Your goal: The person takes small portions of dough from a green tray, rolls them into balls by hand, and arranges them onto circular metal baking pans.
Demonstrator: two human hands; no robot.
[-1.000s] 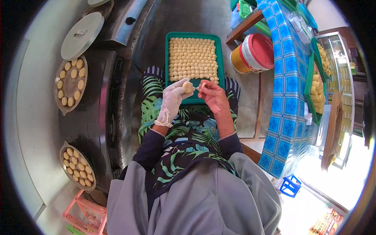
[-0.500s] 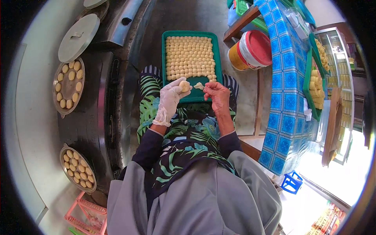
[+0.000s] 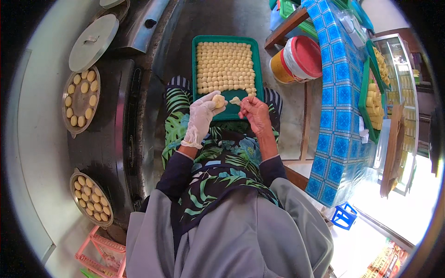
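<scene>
My left hand (image 3: 200,118), in a white glove, grips a pale dough ball (image 3: 218,101) above the near part of a green tray (image 3: 258,58). Rows of small dough balls (image 3: 222,65) fill the tray's far part. Bare-skinned, my right hand (image 3: 255,113) is pinched just right of a ragged pale dough scrap (image 3: 234,100); I cannot tell whether its fingertips hold that scrap or something smaller. The tray sits by my patterned lap.
Left, two round pans (image 3: 95,81) (image 3: 76,204) of dough discs and a lid (image 3: 92,41) rest on a dark stove (image 3: 104,153). Right stand a lidded bucket (image 3: 303,60), a blue-checked table (image 3: 331,139) with trays of yellow pieces (image 3: 374,106), and a glass case (image 3: 403,74).
From a second ago, my right hand has drawn slightly apart from my left, and the ragged scrap has come into view between them. The view has shifted slightly.
</scene>
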